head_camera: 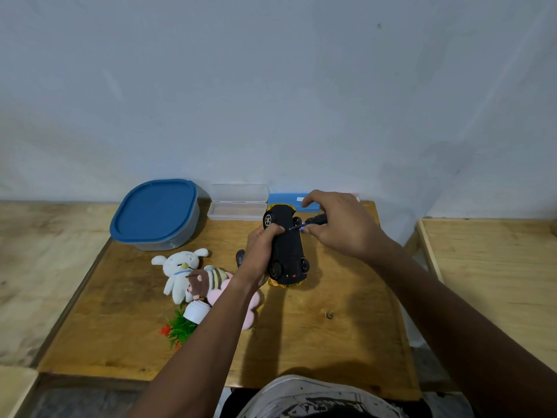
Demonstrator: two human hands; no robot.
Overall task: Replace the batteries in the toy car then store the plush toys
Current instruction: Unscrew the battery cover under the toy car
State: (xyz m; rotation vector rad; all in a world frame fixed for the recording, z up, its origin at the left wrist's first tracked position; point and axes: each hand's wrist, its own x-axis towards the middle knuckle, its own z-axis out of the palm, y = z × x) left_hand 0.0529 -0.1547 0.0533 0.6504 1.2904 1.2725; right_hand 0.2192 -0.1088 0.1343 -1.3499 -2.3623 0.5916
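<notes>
- The toy car (pixel 286 251) sits belly-up around the middle of the table (pixel 331 327), black underside facing the camera, yellow body only peeking out at both ends.
- Left hand (pixel 260 251) is wrapped around the car's left side, so that flank is covered, and there's a small dark thing (pixel 240 257) just left of that hand I honestly can't identify.
- Right hand (pixel 340 224) is pinching a small black screwdriver (pixel 313 220), tip down on the underside near the far wheels. The exact spot it touches is too tiny to make out.
- Plush toys (pixel 193 276) lie in a heap left of the car: white bunny, brown bear, something striped, and a pink one half buried under the left forearm.
- Near them, a white pot with a fake green plant (pixel 185 322) is tipped over.
- Behind the car: blue-lidded container (pixel 155 212), open clear case (pixel 239 203), and a blue box (pixel 286 200) mostly blocked by the right hand.
</notes>
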